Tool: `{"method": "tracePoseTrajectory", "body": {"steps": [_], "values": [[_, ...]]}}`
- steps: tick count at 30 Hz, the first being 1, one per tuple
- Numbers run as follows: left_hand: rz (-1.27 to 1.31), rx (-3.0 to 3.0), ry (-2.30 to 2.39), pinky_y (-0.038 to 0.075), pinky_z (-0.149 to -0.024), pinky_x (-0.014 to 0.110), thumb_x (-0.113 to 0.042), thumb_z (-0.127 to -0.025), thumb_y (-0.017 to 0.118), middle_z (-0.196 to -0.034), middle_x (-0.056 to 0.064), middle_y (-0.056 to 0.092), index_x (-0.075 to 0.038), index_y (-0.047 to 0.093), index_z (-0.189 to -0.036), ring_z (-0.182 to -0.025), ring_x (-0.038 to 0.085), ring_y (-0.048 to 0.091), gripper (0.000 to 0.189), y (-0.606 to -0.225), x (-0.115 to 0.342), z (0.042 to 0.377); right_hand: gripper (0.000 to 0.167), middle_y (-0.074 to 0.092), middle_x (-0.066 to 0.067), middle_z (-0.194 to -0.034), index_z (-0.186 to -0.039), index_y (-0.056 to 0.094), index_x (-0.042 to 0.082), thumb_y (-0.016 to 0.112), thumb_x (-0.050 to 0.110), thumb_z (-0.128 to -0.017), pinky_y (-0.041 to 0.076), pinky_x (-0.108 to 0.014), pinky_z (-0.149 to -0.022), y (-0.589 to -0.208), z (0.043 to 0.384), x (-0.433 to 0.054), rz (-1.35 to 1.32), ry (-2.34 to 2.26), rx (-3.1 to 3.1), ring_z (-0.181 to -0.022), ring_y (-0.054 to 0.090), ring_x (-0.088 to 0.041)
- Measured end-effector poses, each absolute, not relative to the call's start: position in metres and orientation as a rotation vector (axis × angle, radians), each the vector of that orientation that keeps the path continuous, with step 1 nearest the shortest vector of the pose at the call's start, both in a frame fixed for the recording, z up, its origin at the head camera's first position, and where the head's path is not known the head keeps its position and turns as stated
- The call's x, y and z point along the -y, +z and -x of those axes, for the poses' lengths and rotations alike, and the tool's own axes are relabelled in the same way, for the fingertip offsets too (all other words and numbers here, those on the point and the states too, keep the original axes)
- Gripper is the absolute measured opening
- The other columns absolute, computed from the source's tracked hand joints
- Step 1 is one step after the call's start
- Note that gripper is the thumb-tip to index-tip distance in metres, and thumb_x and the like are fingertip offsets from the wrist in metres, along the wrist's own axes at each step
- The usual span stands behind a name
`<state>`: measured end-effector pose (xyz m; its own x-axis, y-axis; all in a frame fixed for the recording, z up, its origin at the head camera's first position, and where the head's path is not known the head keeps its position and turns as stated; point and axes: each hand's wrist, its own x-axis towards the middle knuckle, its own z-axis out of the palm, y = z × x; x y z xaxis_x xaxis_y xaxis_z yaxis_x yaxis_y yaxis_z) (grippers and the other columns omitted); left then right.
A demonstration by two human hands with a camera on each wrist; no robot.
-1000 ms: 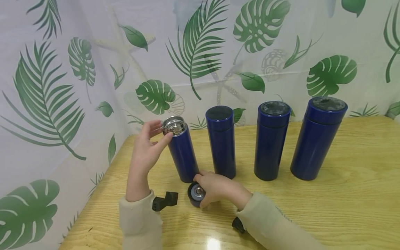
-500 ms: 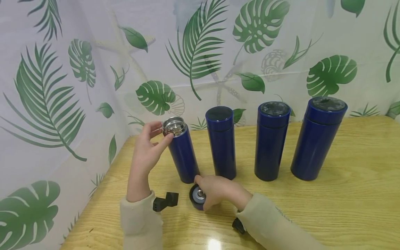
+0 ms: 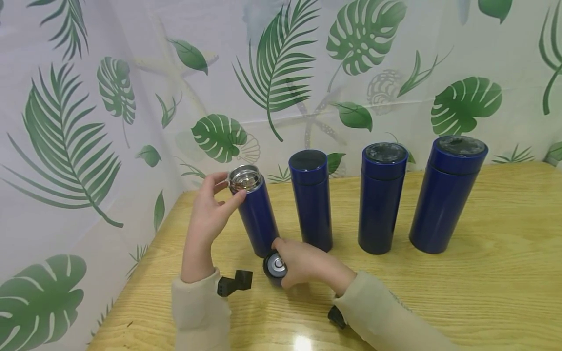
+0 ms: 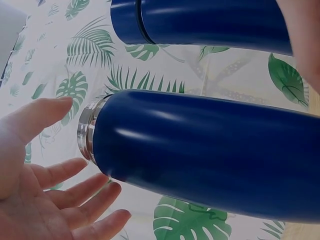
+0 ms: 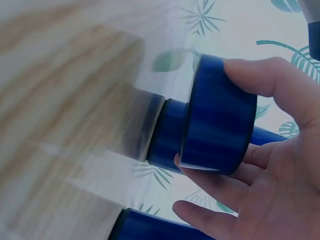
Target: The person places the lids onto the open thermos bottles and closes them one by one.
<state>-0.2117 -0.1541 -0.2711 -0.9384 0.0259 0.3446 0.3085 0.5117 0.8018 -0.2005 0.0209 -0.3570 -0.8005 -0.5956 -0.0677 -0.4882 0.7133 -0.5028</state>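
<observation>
An uncapped blue thermos bottle (image 3: 258, 214) stands leftmost in the row, its steel neck (image 3: 245, 179) bare. My left hand (image 3: 208, 209) is spread beside that neck, thumb on the near side and fingers on the far left. In the left wrist view, the fingers (image 4: 95, 200) are loosely extended and not wrapped round the bottle. Low in front of the bottle, my right hand (image 3: 303, 263) grips the bottle's lid (image 3: 274, 273), its inside facing up. Thumb and fingers pinch the blue lid (image 5: 220, 115) from both sides in the right wrist view.
Three capped blue thermos bottles stand to the right: a near one (image 3: 311, 204), a middle one (image 3: 381, 200) and a far right one (image 3: 448, 195). The wooden table (image 3: 496, 273) meets a leaf-printed cloth (image 3: 281, 58) behind and at left.
My right hand, with the lid, first drifted slightly towards me, then moved back up close to the uncapped bottle's base. The left hand stays at the neck, its thumb shifted a little right.
</observation>
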Motion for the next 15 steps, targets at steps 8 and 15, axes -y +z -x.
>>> {"method": "tracePoseTrajectory", "body": {"steps": [8,15], "values": [[0.279,2.483,-1.399,0.037,-0.090,0.044,-0.022,-0.081,0.065,-0.132,0.013,0.036,-0.002,0.033,-0.130,-0.121,0.024,0.036,0.062,-0.272,0.151,0.214,0.067,0.050,-0.010,-0.106,-0.123,0.039,-0.005,0.071,0.007,-0.065,0.043,-0.029,-0.070,-0.345,0.199,-0.025,0.896,-0.791,-2.704,-0.084,0.050,-0.015],[0.285,2.499,-1.404,0.035,-0.091,0.046,-0.022,-0.081,0.065,-0.134,0.014,0.033,0.000,0.029,-0.132,-0.123,0.026,0.032,0.067,-0.275,0.150,0.217,0.070,0.048,-0.008,-0.103,-0.125,0.039,-0.003,0.071,0.011,-0.064,0.043,-0.028,-0.070,-0.333,0.195,-0.029,0.864,-0.848,-2.734,-0.083,0.048,-0.014]]}}
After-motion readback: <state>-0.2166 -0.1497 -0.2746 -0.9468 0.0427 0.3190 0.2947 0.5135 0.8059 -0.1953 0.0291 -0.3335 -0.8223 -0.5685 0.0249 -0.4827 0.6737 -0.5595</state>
